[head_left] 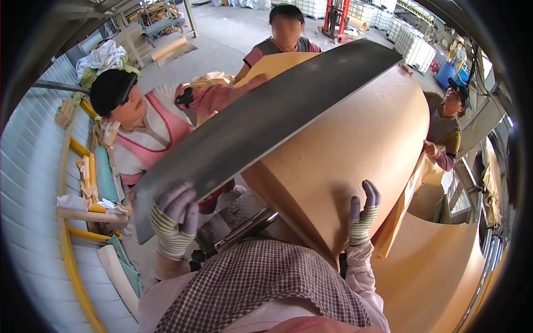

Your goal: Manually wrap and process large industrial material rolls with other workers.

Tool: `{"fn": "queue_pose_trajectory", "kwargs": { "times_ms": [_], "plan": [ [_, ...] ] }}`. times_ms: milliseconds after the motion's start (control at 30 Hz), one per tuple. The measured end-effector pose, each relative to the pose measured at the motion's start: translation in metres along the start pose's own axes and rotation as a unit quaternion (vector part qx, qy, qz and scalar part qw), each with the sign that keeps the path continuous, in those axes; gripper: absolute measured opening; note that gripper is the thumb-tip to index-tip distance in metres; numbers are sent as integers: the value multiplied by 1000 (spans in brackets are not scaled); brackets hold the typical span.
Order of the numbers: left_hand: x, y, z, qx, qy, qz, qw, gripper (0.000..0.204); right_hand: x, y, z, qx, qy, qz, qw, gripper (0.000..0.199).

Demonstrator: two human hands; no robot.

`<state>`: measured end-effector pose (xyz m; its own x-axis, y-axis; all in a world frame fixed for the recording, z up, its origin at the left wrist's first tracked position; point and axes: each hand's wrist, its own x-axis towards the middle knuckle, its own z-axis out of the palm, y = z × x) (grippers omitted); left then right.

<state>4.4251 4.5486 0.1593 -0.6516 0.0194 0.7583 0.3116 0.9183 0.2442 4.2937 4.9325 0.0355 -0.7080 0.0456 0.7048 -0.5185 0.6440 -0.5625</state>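
Observation:
A long dark grey board [266,119] runs diagonally from near left to far right, across a broad sheet of brown paper [355,150] that bulges in a large curve. At the board's near left end is my left hand [175,222], in a striped, purple-fingered glove. Its fingers lie over the board's near edge, thumb apart; their tips are slightly blurred. My right hand [363,216], gloved alike, rests against the near side of the brown paper with fingers raised and thumb spread. A checked apron [255,277] covers my front.
Co-workers stand around the sheet: one at left [144,122] by the board, one behind [284,39], one at right [447,122] touching the paper's edge. More brown paper [438,266] hangs at lower right. A metal bar [247,227] lies between my arms. Rolls [102,175] stand at left.

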Motion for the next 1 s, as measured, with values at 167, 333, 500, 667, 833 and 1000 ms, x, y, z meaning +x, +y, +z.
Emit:
{"fn": "queue_pose_trajectory", "kwargs": {
  "times_ms": [167,333,500,667,833,1000],
  "plan": [
    [-17,-34,-29,79,-5,7,997,20,-12,-10,3,44,31,48,997,37],
    [-45,-72,-50,77,-60,16,995,26,-42,-43,14,14,40,70,997,35],
    [-61,-122,-62,69,-115,12,991,44,-62,-85,39,62,21,90,994,36],
    [-63,-172,-67,35,-189,-63,979,71,-66,-118,54,35,5,75,997,36],
    [-48,-201,-46,-140,-319,-97,932,83,-64,-145,55,-8,2,48,999,37],
    [-26,-219,-10,-145,-381,-134,903,92,-64,-163,63,-107,-159,-58,980,61]
  ]
}}
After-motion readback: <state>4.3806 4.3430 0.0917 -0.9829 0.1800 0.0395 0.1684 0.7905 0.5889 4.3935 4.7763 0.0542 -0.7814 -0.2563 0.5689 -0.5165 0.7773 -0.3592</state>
